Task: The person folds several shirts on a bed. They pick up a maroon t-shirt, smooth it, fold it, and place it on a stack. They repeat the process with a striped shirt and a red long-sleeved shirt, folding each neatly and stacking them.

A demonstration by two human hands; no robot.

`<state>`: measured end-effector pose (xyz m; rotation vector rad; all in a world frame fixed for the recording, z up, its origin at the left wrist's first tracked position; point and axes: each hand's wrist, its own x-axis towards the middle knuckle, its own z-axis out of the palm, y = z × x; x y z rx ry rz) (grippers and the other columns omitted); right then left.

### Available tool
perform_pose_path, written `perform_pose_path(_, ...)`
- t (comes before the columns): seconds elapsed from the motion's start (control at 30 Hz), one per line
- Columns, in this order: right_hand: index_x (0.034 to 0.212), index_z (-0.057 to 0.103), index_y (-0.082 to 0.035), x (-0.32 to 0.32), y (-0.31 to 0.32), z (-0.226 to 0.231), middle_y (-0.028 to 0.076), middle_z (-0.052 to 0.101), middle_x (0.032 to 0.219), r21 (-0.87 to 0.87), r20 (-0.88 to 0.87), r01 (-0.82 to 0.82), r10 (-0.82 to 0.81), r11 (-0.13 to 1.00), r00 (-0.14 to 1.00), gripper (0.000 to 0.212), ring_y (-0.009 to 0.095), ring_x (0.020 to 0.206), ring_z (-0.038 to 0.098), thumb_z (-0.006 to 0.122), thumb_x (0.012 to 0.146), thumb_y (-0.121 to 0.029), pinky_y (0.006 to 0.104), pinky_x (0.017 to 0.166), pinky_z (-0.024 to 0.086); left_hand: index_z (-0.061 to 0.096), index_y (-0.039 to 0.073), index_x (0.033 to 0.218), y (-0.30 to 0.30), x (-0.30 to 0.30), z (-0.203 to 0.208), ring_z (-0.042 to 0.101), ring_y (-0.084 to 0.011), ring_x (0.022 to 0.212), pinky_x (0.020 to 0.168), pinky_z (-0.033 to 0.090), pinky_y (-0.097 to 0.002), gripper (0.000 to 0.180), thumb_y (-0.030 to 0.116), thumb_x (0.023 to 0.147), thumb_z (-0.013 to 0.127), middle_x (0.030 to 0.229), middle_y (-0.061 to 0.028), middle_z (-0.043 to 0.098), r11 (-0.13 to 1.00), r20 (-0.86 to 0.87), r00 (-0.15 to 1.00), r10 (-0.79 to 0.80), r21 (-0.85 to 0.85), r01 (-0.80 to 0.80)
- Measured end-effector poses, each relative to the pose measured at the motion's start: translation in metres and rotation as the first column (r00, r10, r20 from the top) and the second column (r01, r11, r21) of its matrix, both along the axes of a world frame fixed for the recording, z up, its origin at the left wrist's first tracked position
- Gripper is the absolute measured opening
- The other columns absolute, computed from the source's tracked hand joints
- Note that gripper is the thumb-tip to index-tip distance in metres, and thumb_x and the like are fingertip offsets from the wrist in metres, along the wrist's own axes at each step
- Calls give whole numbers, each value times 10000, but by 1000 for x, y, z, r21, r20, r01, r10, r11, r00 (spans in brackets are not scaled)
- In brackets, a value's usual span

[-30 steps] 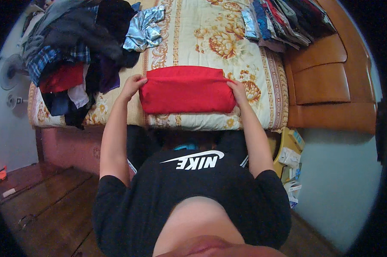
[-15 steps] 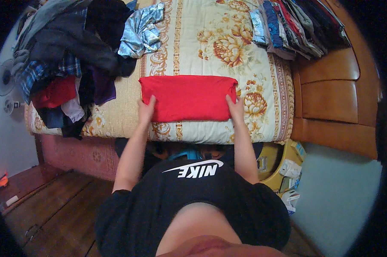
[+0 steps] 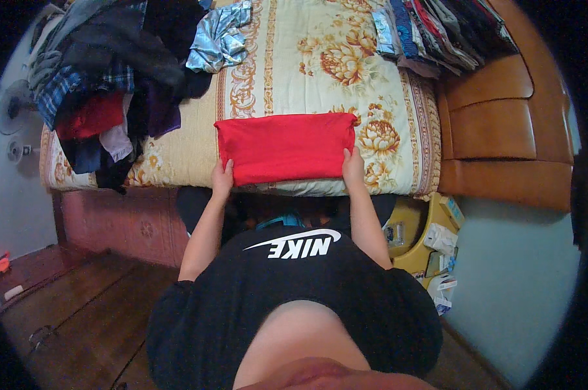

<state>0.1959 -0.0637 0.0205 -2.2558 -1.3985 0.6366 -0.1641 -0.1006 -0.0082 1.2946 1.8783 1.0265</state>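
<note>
A red garment (image 3: pixel 287 149), folded into a wide flat rectangle, is at the near edge of the bed in front of me. My left hand (image 3: pixel 223 177) grips its near left corner, thumb on top and fingers underneath. At the opposite side, my right hand (image 3: pixel 353 168) holds the near right edge in the same way. The cloth looks smooth, with small creases at its far corners. I cannot tell how far its near edge is raised off the bedspread.
The flowered bedspread (image 3: pixel 333 84) covers the bed. A loose heap of clothes (image 3: pixel 112 52) lies at the left, with a shiny silvery-blue garment (image 3: pixel 220 39) beside it. Folded clothes (image 3: pixel 430 32) stand in a row at far right by the brown wooden headboard (image 3: pixel 495 123). A yellow shelf unit (image 3: pixel 430 240) stands below.
The view has shifted, so the bed sits higher in the picture. Both hands have slid nearer to me along the red garment's sides, and its near edge now slants slightly.
</note>
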Motion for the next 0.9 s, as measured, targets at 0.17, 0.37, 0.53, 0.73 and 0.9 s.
perform_pose_path(0.17, 1329, 293, -99, -44, -14, 33, 152, 312, 1363, 123, 545, -337, 220, 934, 809, 668, 297, 1261, 302, 577, 783, -359, 533, 945, 305, 570, -12, 1009, 16, -2, 9, 605, -221, 824, 739, 461, -324, 312, 232, 817, 599, 912, -137, 637, 998, 124, 991, -49, -34, 54)
perform_pose_path(0.37, 1349, 252, -37, -113, -29, 5, 163, 193, 1421, -3, 427, -710, 643, 704, 635, 695, 299, 1319, 175, 512, 815, -398, 552, 1008, 195, 524, 2, 1089, 32, -13, 20, 606, -190, 818, 719, 482, -312, 359, 187, 797, 623, 941, -100, 623, 941, 679, 722, 129, -313, 126)
perform_pose_path(0.53, 1330, 257, 12, -98, -66, 6, 200, 231, 1395, 23, 343, -747, 696, 665, 630, 678, 323, 1299, 221, 542, 813, -322, 497, 1024, 218, 467, 13, 1117, 36, 19, 107, 598, -158, 761, 641, 491, -289, 377, 137, 793, 615, 906, -85, 613, 957, 730, 682, -42, -167, 238)
perform_pose_path(0.73, 1285, 325, 53, -67, -87, 12, 228, 326, 1336, 256, -262, -566, 620, 783, 739, 542, 334, 1272, 277, 528, 823, -146, 399, 1040, 237, 448, 6, 1075, 61, 113, 179, 547, -116, 595, 465, 411, -238, 399, 70, 726, 630, 774, -52, 578, 912, 601, 761, -246, -121, 391)
perform_pose_path(0.9, 1261, 417, -66, -16, -19, 20, 88, 478, 1243, -41, -990, 2, -40, 999, -136, 549, 209, 1158, 432, 446, 873, -453, 339, 968, 333, 455, 3, 1069, 95, 202, 112, 568, -169, 625, 512, 458, -304, 463, 133, 669, 646, 746, -107, 574, 837, 387, 833, -394, -222, 500)
